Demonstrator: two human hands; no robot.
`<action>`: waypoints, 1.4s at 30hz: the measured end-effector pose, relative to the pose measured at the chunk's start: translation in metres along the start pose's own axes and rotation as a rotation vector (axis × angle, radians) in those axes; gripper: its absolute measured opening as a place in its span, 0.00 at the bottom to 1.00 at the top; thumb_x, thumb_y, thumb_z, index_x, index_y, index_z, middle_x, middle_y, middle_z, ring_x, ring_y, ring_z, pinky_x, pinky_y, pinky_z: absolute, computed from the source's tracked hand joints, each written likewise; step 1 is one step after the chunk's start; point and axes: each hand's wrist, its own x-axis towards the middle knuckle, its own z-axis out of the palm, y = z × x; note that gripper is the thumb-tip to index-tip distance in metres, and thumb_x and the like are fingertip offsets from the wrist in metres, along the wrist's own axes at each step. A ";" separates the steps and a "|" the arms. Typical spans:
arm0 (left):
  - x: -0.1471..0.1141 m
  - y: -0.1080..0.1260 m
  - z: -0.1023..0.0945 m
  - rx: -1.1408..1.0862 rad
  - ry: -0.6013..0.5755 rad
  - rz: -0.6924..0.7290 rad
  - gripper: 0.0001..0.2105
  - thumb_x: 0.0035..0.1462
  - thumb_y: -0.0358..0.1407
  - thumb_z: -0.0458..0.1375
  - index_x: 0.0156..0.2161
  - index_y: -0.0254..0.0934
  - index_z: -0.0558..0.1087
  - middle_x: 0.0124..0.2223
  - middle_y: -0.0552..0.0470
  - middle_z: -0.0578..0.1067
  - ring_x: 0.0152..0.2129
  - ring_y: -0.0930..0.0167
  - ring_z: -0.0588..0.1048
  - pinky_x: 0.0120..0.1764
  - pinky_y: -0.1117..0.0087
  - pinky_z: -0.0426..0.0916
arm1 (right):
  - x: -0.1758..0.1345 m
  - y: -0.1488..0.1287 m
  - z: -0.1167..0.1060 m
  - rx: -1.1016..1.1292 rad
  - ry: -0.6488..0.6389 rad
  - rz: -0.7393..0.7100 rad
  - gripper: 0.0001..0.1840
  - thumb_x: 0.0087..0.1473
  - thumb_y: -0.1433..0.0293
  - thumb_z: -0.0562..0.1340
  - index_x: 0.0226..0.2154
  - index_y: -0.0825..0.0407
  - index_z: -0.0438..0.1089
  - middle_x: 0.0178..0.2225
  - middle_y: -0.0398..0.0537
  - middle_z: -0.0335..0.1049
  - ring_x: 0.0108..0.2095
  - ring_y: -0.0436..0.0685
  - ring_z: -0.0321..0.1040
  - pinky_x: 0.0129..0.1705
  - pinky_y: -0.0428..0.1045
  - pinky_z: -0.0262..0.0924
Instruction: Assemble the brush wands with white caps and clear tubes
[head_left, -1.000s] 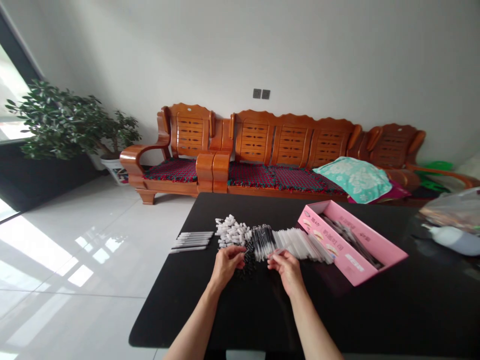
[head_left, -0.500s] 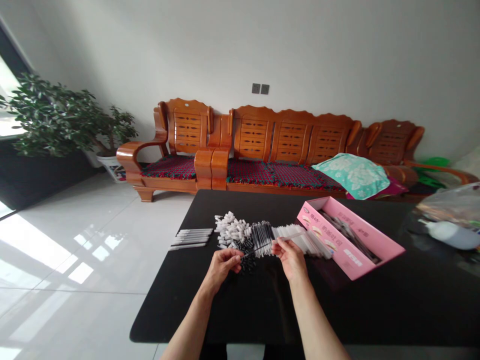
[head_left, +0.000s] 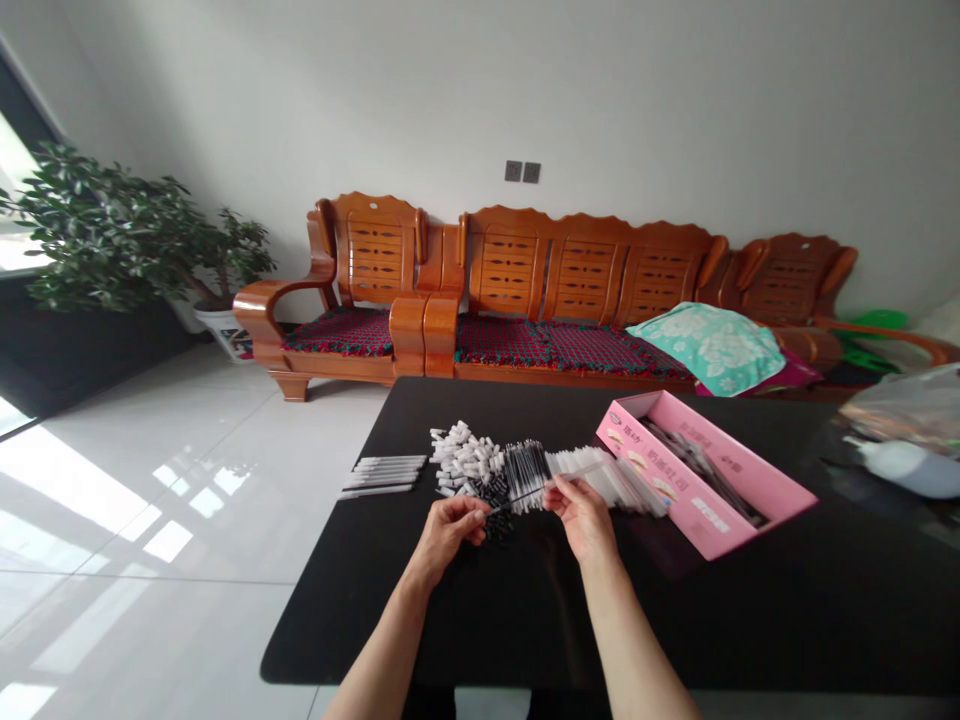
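My left hand (head_left: pixel 448 538) is closed in a pinch on one end of a thin dark pen refill (head_left: pixel 519 499). Its other end reaches my right hand (head_left: pixel 583 520), whose fingers pinch a pale, see-through pen barrel (head_left: pixel 592 470). Whether the refill's end sits inside the barrel is too small to tell. Just beyond my hands lie a pile of white caps (head_left: pixel 466 455), small black pieces (head_left: pixel 495 495), a row of dark refills with whitish ends (head_left: pixel 527 465) and a row of pale barrels (head_left: pixel 619 482). Several white pens (head_left: pixel 386 472) lie side by side at the left.
A pink box (head_left: pixel 701 500) with dark thin items inside stands on the black table (head_left: pixel 525 620) at the right. Past it are a plastic bag (head_left: pixel 907 405) and a white bottle-like object (head_left: pixel 904 468). A wooden sofa (head_left: pixel 510 270) stands behind the table.
Both hands keep almost the same place and grip on the refill and barrel. The view has shifted very slightly.
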 end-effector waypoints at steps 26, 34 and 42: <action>0.001 0.005 0.000 -0.017 -0.010 0.032 0.14 0.48 0.42 0.68 0.33 0.30 0.77 0.24 0.52 0.73 0.18 0.76 0.70 0.23 0.76 0.66 | -0.002 0.003 0.001 0.016 -0.014 0.109 0.14 0.34 0.68 0.77 0.25 0.55 0.75 0.21 0.47 0.76 0.21 0.52 0.72 0.24 0.45 0.70; 0.004 0.003 0.016 -0.041 -0.009 0.067 0.16 0.49 0.41 0.67 0.39 0.32 0.74 0.24 0.54 0.74 0.18 0.74 0.72 0.23 0.75 0.68 | -0.014 0.021 0.021 -0.067 -0.069 0.149 0.15 0.37 0.66 0.76 0.27 0.56 0.75 0.23 0.48 0.77 0.22 0.52 0.73 0.24 0.45 0.70; 0.011 -0.008 0.031 -0.010 0.053 0.074 0.19 0.47 0.44 0.67 0.40 0.33 0.71 0.21 0.56 0.72 0.13 0.75 0.69 0.18 0.76 0.65 | -0.030 0.039 0.036 -0.068 -0.209 0.235 0.14 0.41 0.65 0.74 0.28 0.56 0.75 0.22 0.48 0.76 0.21 0.54 0.73 0.24 0.48 0.70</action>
